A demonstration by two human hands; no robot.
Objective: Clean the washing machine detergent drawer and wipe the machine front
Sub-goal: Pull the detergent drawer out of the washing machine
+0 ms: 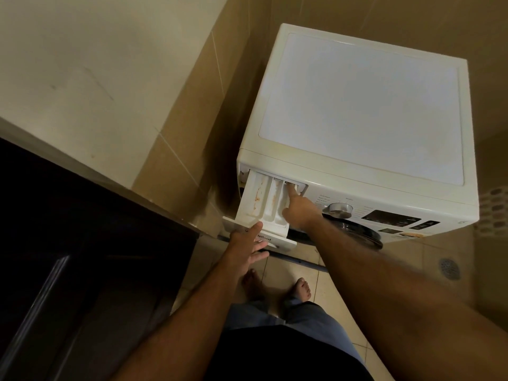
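Beige tiled walls (176,149) close off the upper left of the frame, and a dark cabinet (82,243) fills the lower left. From my remote seat I see the white washing machine (365,105) standing in the upper right, viewed from above, its flat top pale and bare. Its detergent drawer (261,204) is pulled out from the machine's front left corner toward the centre of the frame, and orange-brown stains streak its white compartments. My left hand (247,248) rests at the drawer's front panel, just below centre, with the fingers straight and spread wide, the forefinger lying over the panel's top edge. My right hand (298,209) reaches into the rightmost compartment near the back of the drawer; its forefinger is extended and pressing down there while the other fingers are curled in, holding nothing that I can see. A silver dial (341,210) and a dark display (390,218) sit to the right of the drawer on the control panel. Bare feet (301,288) stand on the pale floor tiles (330,284) at lower centre, and a round floor drain (449,268) shows at the right edge.
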